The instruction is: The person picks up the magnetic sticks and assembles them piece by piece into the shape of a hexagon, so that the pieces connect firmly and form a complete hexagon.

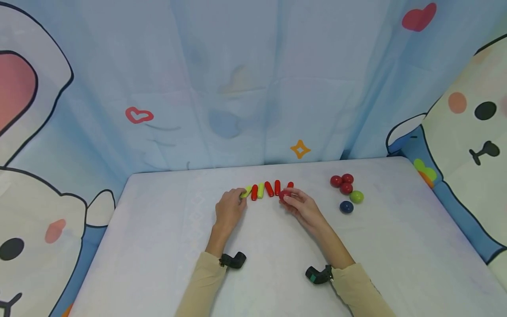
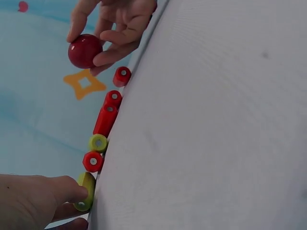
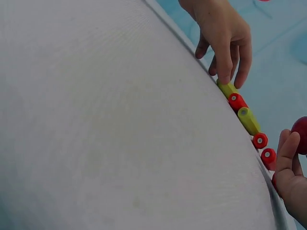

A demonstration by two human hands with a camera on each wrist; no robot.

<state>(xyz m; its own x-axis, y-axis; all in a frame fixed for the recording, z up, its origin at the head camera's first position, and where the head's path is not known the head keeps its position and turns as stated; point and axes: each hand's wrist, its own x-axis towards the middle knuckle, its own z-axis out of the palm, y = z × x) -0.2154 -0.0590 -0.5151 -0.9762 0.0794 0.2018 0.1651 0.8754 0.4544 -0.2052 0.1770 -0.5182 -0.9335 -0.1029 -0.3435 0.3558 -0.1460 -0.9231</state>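
My left hand (image 1: pixel 229 207) pinches a yellow-green stick (image 2: pixel 86 184) between thumb and fingers, at the left end of a row of short sticks. Beside it in the row come a red stick (image 1: pixel 254 193), another yellow-green stick (image 1: pixel 260 190) and several more red sticks (image 1: pixel 277 188). The left wrist view shows the sticks as faceted, with a small pale hole in the end. In my right hand (image 1: pixel 303 209), a shiny red ball (image 2: pixel 85 51) is gripped by the fingertips. That hand hovers by the row's right end and partly hides the last red stick (image 1: pixel 291 185).
To the right on the white table (image 1: pixel 273 273) lie three red balls (image 1: pixel 346 188), a green ball (image 1: pixel 357 197) and a dark blue ball (image 1: pixel 346 207), grouped together. A light blue printed curtain (image 1: pixel 245 88) hangs behind the table's back edge.
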